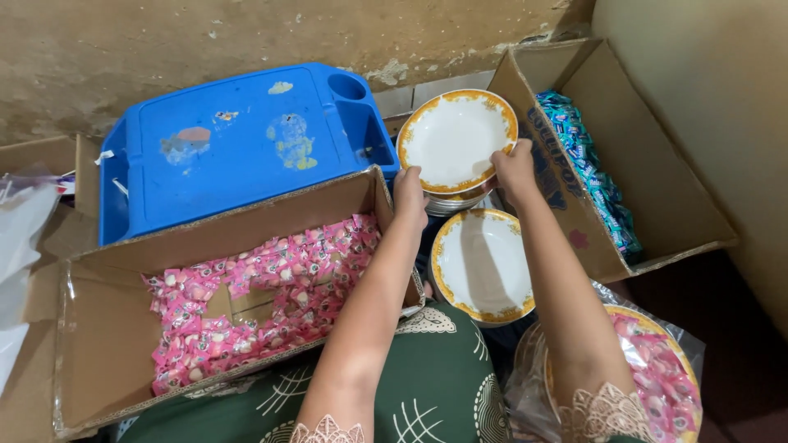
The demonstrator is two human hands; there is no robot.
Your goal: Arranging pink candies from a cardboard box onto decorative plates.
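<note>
Right now I have my left hand and right hand gripping opposite rims of the top plate on the stack beside the blue tray, and I'd keep it level, fingers clear of the plate below.

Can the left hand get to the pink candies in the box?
Probably yes. The left hand grips the top plate right beside the open box, and nothing covers the pink candies. It would have to let go first.
</note>
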